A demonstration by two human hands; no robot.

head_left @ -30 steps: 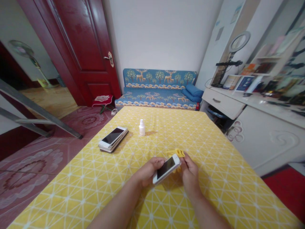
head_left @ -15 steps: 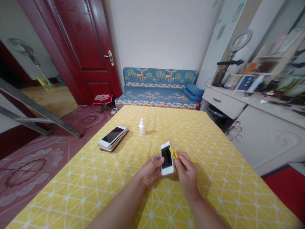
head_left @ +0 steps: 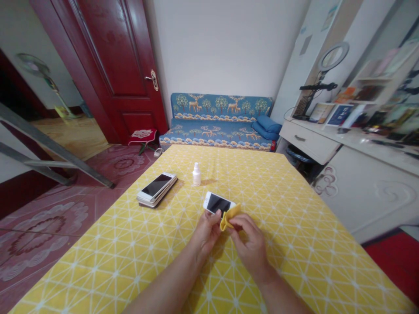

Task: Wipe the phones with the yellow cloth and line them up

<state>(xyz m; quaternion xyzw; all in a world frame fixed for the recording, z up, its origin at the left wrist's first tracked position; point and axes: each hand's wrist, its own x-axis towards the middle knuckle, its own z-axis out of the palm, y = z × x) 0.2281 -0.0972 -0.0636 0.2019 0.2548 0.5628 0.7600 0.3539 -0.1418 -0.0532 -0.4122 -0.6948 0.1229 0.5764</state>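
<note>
a: what's furthest left on the table?
b: a stack of white smartphones (head_left: 156,189) lying flat on the yellow patterned tablecloth (head_left: 98,257), screen up. just to its right, a small white plastic bottle (head_left: 196,174) stands upright, well ahead of the hands.

a: and the left hand (head_left: 207,235)?
b: it's raised off the cloth with the forearm reaching in from below. its fingers are curled and closed around the lower edge of a white smartphone (head_left: 218,203), which it has hold of. the phone sits above the table, dark screen facing up and tilted, its long side running almost sideways.

a: the right hand (head_left: 248,246)?
b: partly closed, thumb and fingers pinching a folded yellow cleaning cloth (head_left: 229,216). the cloth touches the phone's lower edge and sits between the two hands, which are just apart.

a: what's different from half a second ago?
b: then the phone stood nearly upright, its top pointing away, with the cloth tucked against its right side. now it has swung over sideways, and the cloth shows clearly below it, in the right hand's pinch.
</note>
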